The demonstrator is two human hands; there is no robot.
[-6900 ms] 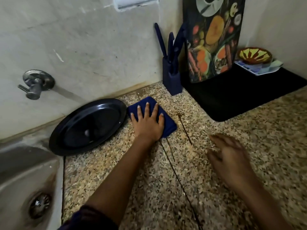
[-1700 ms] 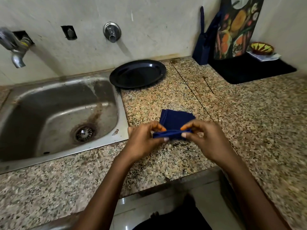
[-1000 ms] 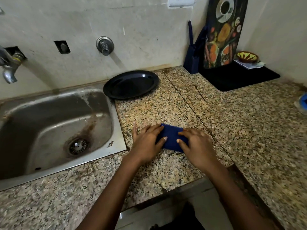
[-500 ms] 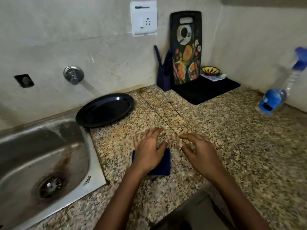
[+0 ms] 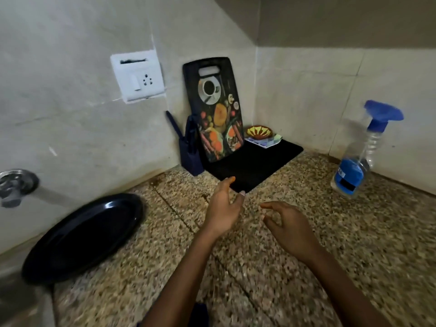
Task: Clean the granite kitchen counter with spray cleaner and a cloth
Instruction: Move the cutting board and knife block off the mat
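Note:
The speckled granite counter fills the lower half of the view. My left hand hovers over its middle with loose fingers and holds nothing. To its right my right hand is also raised above the stone, fingers loosely curled and empty. A clear spray bottle with blue liquid and a blue trigger head stands at the right by the wall, well beyond my right hand. A sliver of the dark blue cloth shows at the bottom edge, under my left forearm.
A black oval plate lies at the left near a wall tap. In the back corner sit a black mat, a printed chopping board, a blue knife block and a small patterned bowl.
Both hands have lifted off the folded cloth, which now lies near the bottom edge. The view has swung up and right, so the sink is out of sight and the spray bottle is nearer the centre.

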